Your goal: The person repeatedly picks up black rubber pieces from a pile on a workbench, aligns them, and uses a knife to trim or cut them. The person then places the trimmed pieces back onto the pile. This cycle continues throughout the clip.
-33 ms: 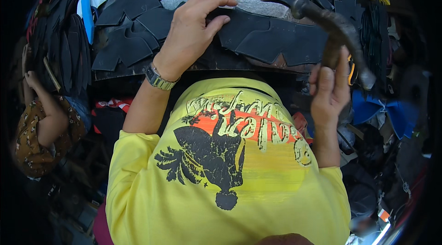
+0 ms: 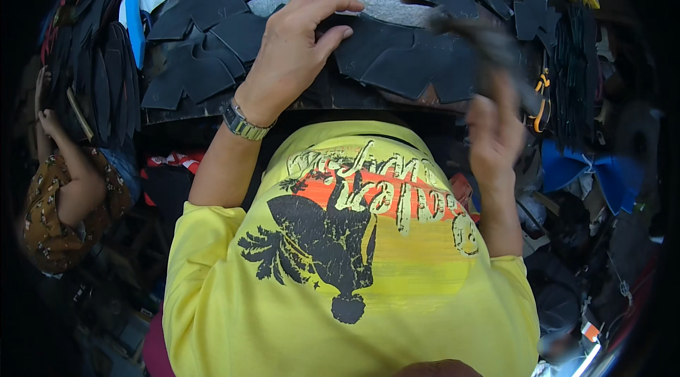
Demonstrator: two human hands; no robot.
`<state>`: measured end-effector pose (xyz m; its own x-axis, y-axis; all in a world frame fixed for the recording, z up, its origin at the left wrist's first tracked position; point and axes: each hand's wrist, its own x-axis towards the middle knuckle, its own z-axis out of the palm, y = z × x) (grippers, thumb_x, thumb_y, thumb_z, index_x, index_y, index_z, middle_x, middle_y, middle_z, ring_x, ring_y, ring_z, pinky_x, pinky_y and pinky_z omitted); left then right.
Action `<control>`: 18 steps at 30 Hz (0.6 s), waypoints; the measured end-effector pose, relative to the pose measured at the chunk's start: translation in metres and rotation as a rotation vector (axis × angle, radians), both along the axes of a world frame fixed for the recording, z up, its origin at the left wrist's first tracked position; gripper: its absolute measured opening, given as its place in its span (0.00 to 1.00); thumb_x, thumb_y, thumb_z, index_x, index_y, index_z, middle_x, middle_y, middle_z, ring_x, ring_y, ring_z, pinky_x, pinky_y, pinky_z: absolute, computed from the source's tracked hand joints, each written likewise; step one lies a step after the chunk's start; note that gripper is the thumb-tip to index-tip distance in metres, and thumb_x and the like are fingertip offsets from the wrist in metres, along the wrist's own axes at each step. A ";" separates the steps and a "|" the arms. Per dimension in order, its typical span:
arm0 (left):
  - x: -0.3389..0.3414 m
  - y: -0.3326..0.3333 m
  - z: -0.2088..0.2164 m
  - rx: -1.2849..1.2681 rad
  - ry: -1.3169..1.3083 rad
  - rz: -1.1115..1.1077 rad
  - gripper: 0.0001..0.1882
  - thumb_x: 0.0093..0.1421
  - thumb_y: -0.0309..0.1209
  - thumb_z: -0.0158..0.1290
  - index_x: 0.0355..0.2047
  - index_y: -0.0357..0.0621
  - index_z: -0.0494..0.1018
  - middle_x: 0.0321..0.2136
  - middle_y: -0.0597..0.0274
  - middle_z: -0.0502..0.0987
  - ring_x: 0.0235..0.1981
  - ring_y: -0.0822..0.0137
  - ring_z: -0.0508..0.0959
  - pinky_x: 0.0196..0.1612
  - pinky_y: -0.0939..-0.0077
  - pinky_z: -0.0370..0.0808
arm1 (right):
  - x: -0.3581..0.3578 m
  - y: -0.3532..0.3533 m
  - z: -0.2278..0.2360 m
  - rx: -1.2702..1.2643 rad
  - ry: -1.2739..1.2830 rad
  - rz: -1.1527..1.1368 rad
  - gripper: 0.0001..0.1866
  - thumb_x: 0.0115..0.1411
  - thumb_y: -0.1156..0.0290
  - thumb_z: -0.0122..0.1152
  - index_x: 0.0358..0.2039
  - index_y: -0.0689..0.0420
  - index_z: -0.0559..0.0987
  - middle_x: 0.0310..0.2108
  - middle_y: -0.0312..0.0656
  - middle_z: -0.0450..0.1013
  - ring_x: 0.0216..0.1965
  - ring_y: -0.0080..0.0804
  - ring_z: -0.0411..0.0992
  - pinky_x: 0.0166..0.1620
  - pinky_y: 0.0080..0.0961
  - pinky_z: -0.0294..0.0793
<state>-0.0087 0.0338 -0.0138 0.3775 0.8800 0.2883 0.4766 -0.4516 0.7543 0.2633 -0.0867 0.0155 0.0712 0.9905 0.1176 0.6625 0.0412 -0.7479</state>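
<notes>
My right hand grips the handle of a hammer with a long curved dark head. Hand and hammer are smeared by motion above the right part of the table. My left hand, with a metal-band watch on its wrist, rests over the near-middle of the table. Its thumb and forefinger are apart, with nothing visible held between them; the other fingers are curled and partly hidden. By its fingertips lie a flat black cut piece with a notched edge and a pale, rough stone-like slab.
Many black cut pieces overlap across the table. Scissors with orange handles hang at its right edge, beside stacked dark strips. More dark pieces hang at the left. Another person in a brown patterned top is at the far left.
The hammer and my right hand have swung left, and the hammer is now blurred. More of the scissors' orange handles shows. My left hand stays in place.
</notes>
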 end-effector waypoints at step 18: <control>-0.021 0.006 0.002 0.027 -0.031 0.016 0.18 0.57 0.20 0.64 0.48 0.47 0.82 0.43 0.60 0.82 0.44 0.60 0.83 0.48 0.71 0.79 | 0.011 -0.013 0.022 -0.147 -0.024 -0.083 0.23 0.69 0.69 0.63 0.63 0.58 0.75 0.42 0.51 0.82 0.38 0.26 0.79 0.45 0.25 0.76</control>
